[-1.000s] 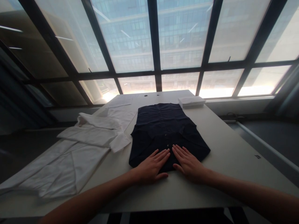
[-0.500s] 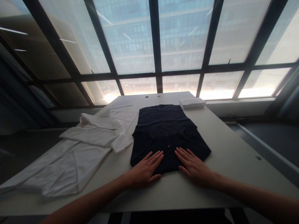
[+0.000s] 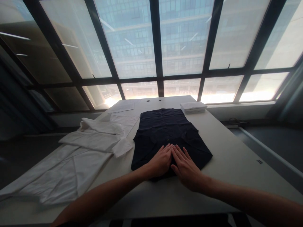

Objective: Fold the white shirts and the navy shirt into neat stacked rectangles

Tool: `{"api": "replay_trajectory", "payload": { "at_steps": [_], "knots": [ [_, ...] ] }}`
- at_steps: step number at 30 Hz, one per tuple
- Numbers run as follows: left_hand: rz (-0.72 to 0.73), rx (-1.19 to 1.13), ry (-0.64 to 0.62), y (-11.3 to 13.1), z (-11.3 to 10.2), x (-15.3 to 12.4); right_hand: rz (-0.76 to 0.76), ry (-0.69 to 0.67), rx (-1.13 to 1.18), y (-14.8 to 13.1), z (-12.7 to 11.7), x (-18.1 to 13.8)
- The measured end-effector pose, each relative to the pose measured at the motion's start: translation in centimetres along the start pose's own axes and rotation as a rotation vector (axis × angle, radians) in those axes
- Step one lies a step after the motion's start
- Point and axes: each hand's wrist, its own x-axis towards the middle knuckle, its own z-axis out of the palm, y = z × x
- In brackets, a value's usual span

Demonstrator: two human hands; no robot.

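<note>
A dark navy shirt (image 3: 163, 123) with a button line down its middle lies spread on the white table, its sides folded inward. Near its close end my left hand (image 3: 161, 161) rests on the cloth, fingers stretched forward and its thumb hidden. Right beside it, my right hand (image 3: 187, 167) lies flat on the shirt with fingers extended and the thumb apart. The fingertips of both hands meet over the button line, covering part of it. Neither hand visibly grips the fabric.
To the left, a rumpled white garment (image 3: 94, 138) hangs partly over the edge of the white table (image 3: 227, 176). A folded white cloth stack (image 3: 193, 107) sits at the back right. Paper sheets (image 3: 121, 106) lie back left. Large windows (image 3: 181, 41) stand behind.
Both hands have slid inward from apart until their fingertips meet at the shirt's middle. The left hand has tilted slightly, hiding its thumb. The shirt remains in about the same place.
</note>
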Motion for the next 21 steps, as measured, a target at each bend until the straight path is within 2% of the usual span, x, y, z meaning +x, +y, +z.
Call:
{"api": "replay_trajectory", "payload": {
  "at_steps": [3, 7, 13, 18, 21],
  "knots": [
    [-0.006, 0.050, -0.033, -0.1, 1.9, 0.7, 0.024, -0.054, -0.036, 0.4, 1.3, 0.0],
    [-0.079, 0.079, 0.022, -0.9, 2.8, 0.0, -0.052, -0.110, -0.059, 2.7, 2.5, -1.5],
    [-0.091, 0.113, 0.088, -2.3, 3.1, -0.7, -0.110, -0.150, -0.042, 5.8, 1.5, -3.6],
    [-0.072, 0.069, 0.104, -2.5, 3.6, -0.6, -0.063, -0.147, -0.019, 6.6, 1.1, -4.8],
    [-0.050, -0.027, 0.085, -2.8, 3.1, -0.6, -0.022, -0.134, 0.024, 6.7, 0.9, -5.2]
  ]
}}
